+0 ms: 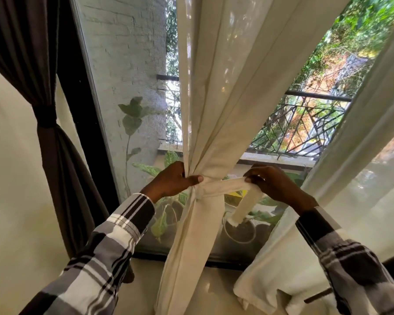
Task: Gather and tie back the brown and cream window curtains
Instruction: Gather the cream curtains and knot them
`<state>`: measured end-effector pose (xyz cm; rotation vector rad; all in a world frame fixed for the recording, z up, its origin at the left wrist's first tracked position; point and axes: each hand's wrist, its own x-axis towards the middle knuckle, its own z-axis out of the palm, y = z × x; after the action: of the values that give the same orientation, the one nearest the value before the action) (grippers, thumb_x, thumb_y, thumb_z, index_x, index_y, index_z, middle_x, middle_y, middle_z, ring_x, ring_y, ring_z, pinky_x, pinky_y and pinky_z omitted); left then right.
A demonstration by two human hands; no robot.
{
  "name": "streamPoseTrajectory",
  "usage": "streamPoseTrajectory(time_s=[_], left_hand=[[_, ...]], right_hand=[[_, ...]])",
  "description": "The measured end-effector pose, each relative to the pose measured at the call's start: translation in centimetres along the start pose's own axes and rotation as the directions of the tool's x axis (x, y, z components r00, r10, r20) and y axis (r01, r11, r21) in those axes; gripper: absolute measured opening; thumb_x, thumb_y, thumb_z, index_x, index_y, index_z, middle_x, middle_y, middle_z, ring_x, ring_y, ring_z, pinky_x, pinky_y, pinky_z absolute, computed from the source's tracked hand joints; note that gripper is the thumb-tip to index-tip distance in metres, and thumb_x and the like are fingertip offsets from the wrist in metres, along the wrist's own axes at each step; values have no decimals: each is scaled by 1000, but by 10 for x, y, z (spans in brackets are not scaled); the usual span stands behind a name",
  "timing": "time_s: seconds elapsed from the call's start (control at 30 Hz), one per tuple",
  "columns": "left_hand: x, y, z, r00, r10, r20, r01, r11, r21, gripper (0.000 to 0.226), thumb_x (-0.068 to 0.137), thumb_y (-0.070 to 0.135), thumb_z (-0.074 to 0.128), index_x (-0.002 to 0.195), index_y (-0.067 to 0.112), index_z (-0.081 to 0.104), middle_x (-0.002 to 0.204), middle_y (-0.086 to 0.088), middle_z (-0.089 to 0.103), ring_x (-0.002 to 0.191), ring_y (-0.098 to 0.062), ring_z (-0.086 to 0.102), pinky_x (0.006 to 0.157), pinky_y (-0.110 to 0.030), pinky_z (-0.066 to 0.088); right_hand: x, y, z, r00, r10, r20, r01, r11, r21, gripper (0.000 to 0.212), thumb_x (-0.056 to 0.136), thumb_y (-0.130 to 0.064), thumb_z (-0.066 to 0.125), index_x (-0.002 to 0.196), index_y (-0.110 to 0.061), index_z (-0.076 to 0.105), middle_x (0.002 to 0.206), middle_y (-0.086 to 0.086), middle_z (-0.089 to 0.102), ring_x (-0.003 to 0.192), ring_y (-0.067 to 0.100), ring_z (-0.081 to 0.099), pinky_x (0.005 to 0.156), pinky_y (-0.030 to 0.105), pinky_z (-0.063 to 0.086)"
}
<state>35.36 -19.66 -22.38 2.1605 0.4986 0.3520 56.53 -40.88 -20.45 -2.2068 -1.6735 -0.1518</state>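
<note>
1. While the head view looks toward a window, a cream fabric curtain (216, 105) hangs down the middle of the scene, gathered into a narrow waist near the lower centre.
2. At that waist, the left hand (172, 180) is closed around the bunched folds from the left side, thumb pressed across the front.
3. A cream cloth tie-back strip (225, 186) wraps the waist and runs out to the right, where it loops down and ends in a frayed tip.
4. The right hand (274, 183) pinches this strip between thumb and fingertips, holding it taut and well to the right of the gathered curtain.
5. Both arms wear grey, black and white checked shirt sleeves (114, 242) reaching in from the near edge.
6. On the far left, a dark brown fabric curtain (39, 71) hangs already cinched by a dark band (44, 118), beside the black window frame (84, 123).
7. A second cream sheer curtain panel (359, 169) hangs loose on the right, its lower end crumpled on the pale sill (214, 289).
8. Beyond the glass, far from the hands, stand a white brick wall (125, 53), green potted leaves (132, 114), and a dark metal balcony railing (300, 128) with trees behind it.
</note>
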Motion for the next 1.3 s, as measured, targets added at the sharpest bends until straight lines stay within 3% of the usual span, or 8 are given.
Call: streamPoseTrajectory(time_s=[0.2, 0.4, 0.6, 0.73, 0.9, 1.03, 1.13, 1.3], left_hand=[[-5, 0, 3, 991, 41, 129, 4, 943, -332, 32, 84, 18, 74, 112, 30, 64, 121, -3, 68, 111, -11, 65, 100, -32, 49], [-8, -4, 17, 994, -29, 110, 87, 815, -573, 25, 86, 8, 69, 109, 17, 64, 113, -11, 69, 108, -31, 63, 96, -47, 49], [-3, 4, 13, 984, -5, 178, 98, 851, -516, 43, 86, 8, 71, 121, 26, 53, 115, -1, 68, 101, -15, 68, 87, -38, 56], [3, 11, 9, 963, -34, 266, 142, 906, -399, 45, 85, 9, 71, 124, 21, 53, 122, -7, 65, 112, -27, 63, 94, -46, 54], [7, 21, 4, 964, -51, 260, 118, 960, -252, 56, 87, 15, 71, 136, 12, 45, 124, -8, 61, 100, -16, 62, 72, -23, 56], [8, 22, 3, 983, -16, 181, 43, 988, -148, 75, 84, 22, 74, 147, 15, 34, 141, -5, 50, 124, -20, 51, 99, -30, 46], [7, 22, 3, 982, 12, 189, 20, 986, -164, 68, 85, 19, 74, 144, 15, 40, 139, -6, 52, 126, -21, 50, 105, -32, 42], [11, 15, 3, 994, 14, 105, -4, 996, -94, 68, 80, 33, 77, 138, 18, 47, 135, -5, 58, 122, -21, 55, 107, -44, 44]], right_hand=[[26, -8, 25, 994, 79, -79, -81, 997, -18, 13, 92, -17, 65, 100, -15, 75, 104, 5, 69, 93, 28, 66, 76, 40, 53], [40, -23, 42, 990, 132, -40, -127, 986, 113, 18, 92, -8, 61, 104, -1, 73, 117, 17, 68, 102, 35, 64, 78, 38, 47], [60, 4, 76, 989, 141, -37, -126, 958, 258, 40, 86, -28, 57, 119, -6, 63, 123, 18, 64, 114, 34, 59, 91, 51, 50], [56, -42, 55, 972, 228, 63, -236, 935, 264, 39, 91, 1, 60, 126, 15, 52, 131, 33, 53, 116, 23, 43, 101, 36, 36], [57, -37, 64, 934, 306, 185, -349, 891, 291, 33, 93, 7, 56, 122, 22, 48, 128, 36, 53, 101, 19, 36, 82, 24, 32], [56, -44, 61, 908, 376, 182, -418, 826, 378, 19, 92, 12, 54, 109, 22, 54, 118, 44, 54, 94, 25, 42, 76, 28, 33], [56, -44, 57, 900, 374, 225, -435, 809, 395, 30, 92, 11, 55, 120, 22, 50, 126, 37, 54, 115, 40, 52, 93, 42, 38], [47, -55, 59, 912, 375, 166, -381, 626, 681, 43, 91, 18, 51, 132, 12, 40, 129, 21, 52, 107, 22, 50, 86, 24, 48]])
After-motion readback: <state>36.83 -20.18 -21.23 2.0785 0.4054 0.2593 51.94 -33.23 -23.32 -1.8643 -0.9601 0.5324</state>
